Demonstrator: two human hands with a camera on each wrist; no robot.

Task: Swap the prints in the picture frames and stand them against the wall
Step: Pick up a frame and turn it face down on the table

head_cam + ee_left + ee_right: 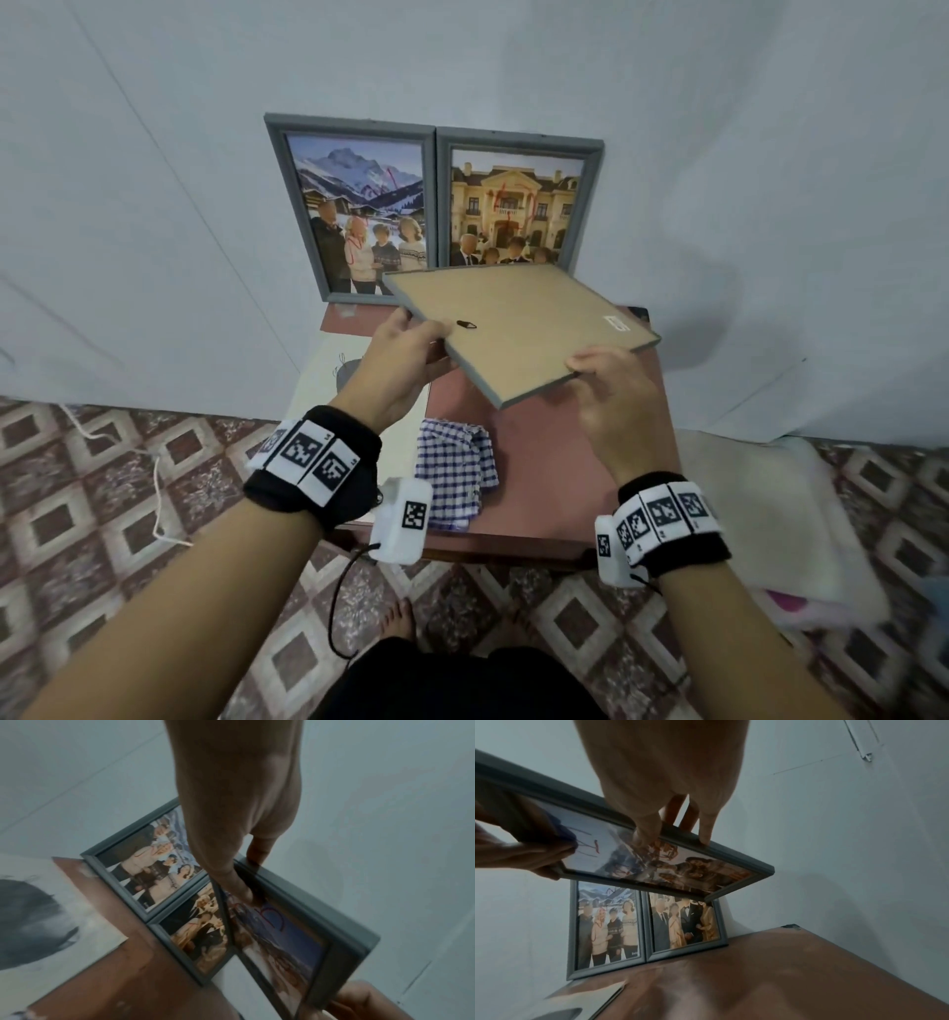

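Two grey picture frames lean on the wall at the table's back: the left frame shows a snowy mountain print, the right frame a mansion print. Between both hands a third grey frame hangs nearly flat above the table, brown backing up, print facing down. My left hand grips its left edge, thumb on top. My right hand holds its near right corner, fingers curled over the rim.
A pinkish-brown table stands against the white wall. On it lie a folded blue checked cloth and a white sheet with a dark drawing. A white cushion lies on the patterned floor to the right.
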